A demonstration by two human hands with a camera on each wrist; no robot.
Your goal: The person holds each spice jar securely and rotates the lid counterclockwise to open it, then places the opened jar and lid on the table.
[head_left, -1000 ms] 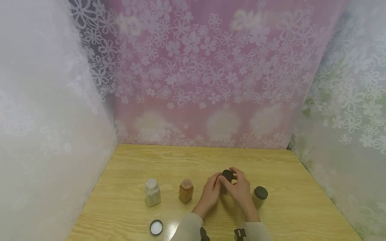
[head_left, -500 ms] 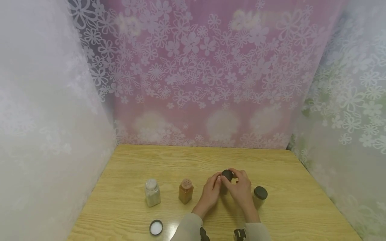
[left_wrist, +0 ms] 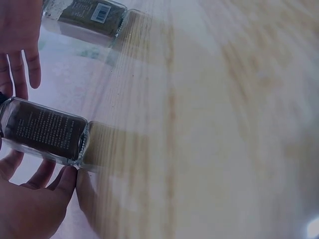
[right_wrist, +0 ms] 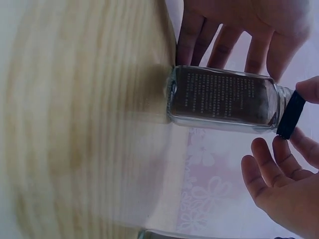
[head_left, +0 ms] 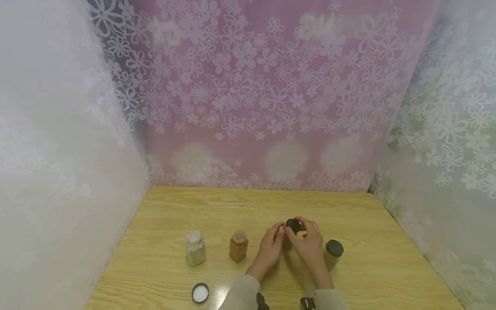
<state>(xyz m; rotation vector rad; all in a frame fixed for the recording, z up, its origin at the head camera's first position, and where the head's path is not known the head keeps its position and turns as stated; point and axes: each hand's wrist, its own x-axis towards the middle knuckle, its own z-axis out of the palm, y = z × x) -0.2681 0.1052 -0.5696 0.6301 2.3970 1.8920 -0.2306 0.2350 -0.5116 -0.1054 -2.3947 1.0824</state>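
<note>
A square glass spice jar [right_wrist: 224, 97] with a dark printed label stands upright on the table, between both hands. Its black lid [head_left: 292, 225] sits at the mouth, and in the right wrist view a band of glass neck shows under it. My left hand [head_left: 270, 247] holds the jar's body from the left side, fingertips along the glass. With thumb and fingers, my right hand [head_left: 308, 245] pinches the lid's rim; its other fingers hang loosely beside the jar, as the right wrist view shows.
Right of my hands stands another jar with a black lid [head_left: 334, 248]. To the left are an orange-brown shaker jar [head_left: 238, 246] and a pale one [head_left: 196, 248], both with perforated tops. A loose lid [head_left: 200, 293] lies inside-up near the front of the wooden table [head_left: 186, 202].
The right fingers shift slightly around the black lid, which moves a little to the right. The left hand and the other jars stay in place.
</note>
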